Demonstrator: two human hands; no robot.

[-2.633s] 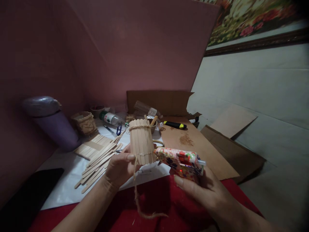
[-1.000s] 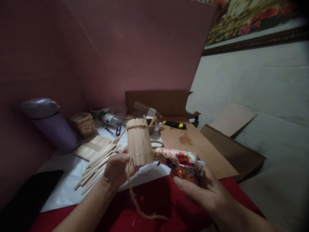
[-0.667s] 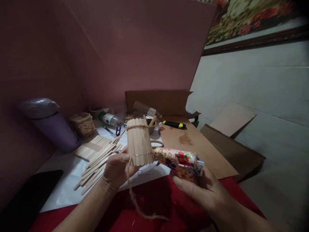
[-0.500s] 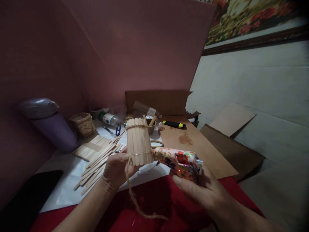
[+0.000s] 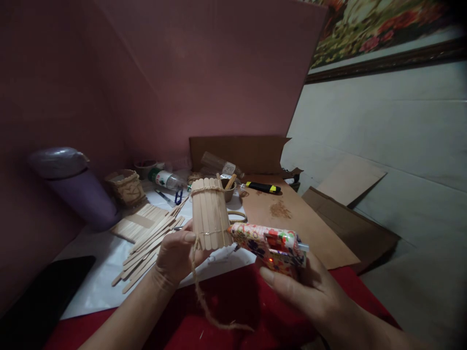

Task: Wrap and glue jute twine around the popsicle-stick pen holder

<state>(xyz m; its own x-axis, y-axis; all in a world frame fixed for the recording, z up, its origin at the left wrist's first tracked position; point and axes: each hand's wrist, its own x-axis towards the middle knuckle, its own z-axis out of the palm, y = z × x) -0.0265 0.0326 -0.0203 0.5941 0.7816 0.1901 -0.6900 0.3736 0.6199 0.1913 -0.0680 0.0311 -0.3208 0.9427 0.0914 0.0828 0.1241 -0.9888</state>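
Observation:
My left hand (image 5: 178, 253) grips a cup-shaped holder (image 5: 209, 211) covered in upright popsicle sticks. Twine circles it near the top, and a glossy line of glue runs across its lower part. From its lower left side a loose length of twine (image 5: 204, 304) hangs down over the red cloth. In my right hand (image 5: 302, 287) is a flower-patterned hot glue gun (image 5: 255, 238) with a red light lit and a glue stick poking out of its back. The gun's tip is at the holder's lower right edge; whether it touches I cannot tell.
Loose popsicle sticks (image 5: 149, 253) lie left on white paper (image 5: 83, 291). A purple bottle (image 5: 83, 189), a carved-looking pot (image 5: 126, 188) and plastic bottles (image 5: 166, 179) stand or lie behind. A utility knife (image 5: 262, 187) rests on the cardboard (image 5: 292, 218). A dark flat object (image 5: 47, 291) is front left.
The glue gun has shifted very slightly, its tip staying by the holder's right edge. My left hand and the holder are almost still.

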